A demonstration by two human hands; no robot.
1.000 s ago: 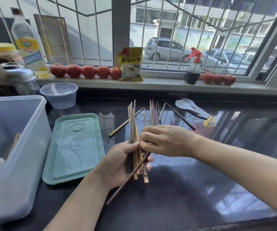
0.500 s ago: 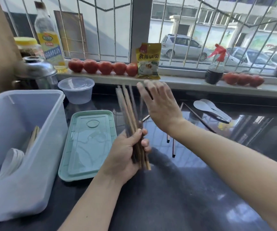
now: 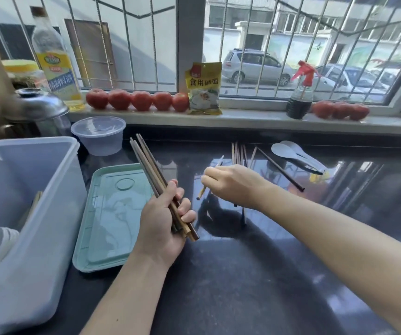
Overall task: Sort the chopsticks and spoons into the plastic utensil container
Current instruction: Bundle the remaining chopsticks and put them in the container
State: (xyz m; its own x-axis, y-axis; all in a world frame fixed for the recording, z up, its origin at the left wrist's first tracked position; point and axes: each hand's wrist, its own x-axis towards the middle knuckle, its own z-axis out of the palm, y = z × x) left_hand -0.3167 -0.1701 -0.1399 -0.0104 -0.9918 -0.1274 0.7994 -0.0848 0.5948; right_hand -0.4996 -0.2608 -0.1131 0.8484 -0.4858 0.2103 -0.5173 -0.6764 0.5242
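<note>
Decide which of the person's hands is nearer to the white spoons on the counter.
Right. The right hand, pinching one chopstick, is left of the white spoons; the left hand, gripping a chopstick bundle, is farther left.

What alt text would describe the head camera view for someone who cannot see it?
A person's left hand holds a bundle of chopsticks above a dark counter, while the right hand pinches a single chopstick from the loose chopsticks. A plastic utensil container stands at left beside its green lid; white spoons lie at right.
</note>
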